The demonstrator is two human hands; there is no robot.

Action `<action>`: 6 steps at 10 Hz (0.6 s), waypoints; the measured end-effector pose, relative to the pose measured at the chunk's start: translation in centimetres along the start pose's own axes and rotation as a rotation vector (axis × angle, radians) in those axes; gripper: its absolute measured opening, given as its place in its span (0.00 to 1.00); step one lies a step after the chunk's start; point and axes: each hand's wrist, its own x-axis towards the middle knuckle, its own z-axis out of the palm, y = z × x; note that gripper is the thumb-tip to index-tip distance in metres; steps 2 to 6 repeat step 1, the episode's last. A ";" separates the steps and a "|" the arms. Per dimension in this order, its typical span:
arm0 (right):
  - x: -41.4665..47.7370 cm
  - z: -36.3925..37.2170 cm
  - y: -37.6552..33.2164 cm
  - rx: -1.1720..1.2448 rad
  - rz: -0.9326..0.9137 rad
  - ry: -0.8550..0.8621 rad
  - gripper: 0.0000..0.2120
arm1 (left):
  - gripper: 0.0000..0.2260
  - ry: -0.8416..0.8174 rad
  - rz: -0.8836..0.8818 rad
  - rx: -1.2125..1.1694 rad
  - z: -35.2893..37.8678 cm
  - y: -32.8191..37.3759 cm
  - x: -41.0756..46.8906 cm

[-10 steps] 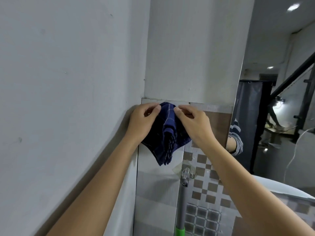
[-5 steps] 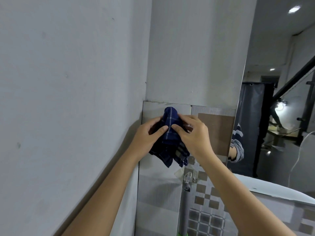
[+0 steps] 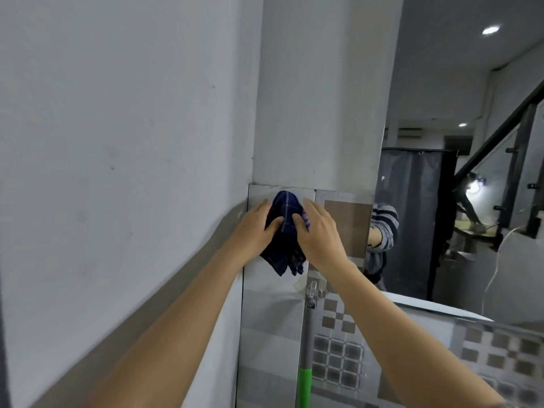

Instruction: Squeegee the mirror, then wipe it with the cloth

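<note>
head cam | faces forward, wall corner [image 3: 253,160] | close, arm's reach | single view

This looks like a tiled washroom corner of a house: checkered wall tiles [image 3: 335,319], a large mirror [image 3: 471,201] reflecting a staircase railing [image 3: 500,125], ceiling spotlights [image 3: 491,30], and perhaps a dark curtain [image 3: 412,219].

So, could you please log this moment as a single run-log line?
stage: cloth handling | left hand: on cloth | right hand: on cloth | cloth: dark blue, bunched, against tiled wall | mirror: untouched, to the right
</note>
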 end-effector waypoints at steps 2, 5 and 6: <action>-0.9 -1.6 -1.2 -0.149 0.023 -0.080 0.25 | 0.27 0.011 -0.018 0.152 -1.2 1.7 -1.0; -0.9 -1.6 -1.2 -0.149 0.023 -0.080 0.25 | 0.27 0.011 -0.018 0.152 -1.2 1.7 -1.0; -0.9 -1.6 -1.2 -0.149 0.023 -0.080 0.25 | 0.27 0.011 -0.018 0.152 -1.2 1.7 -1.0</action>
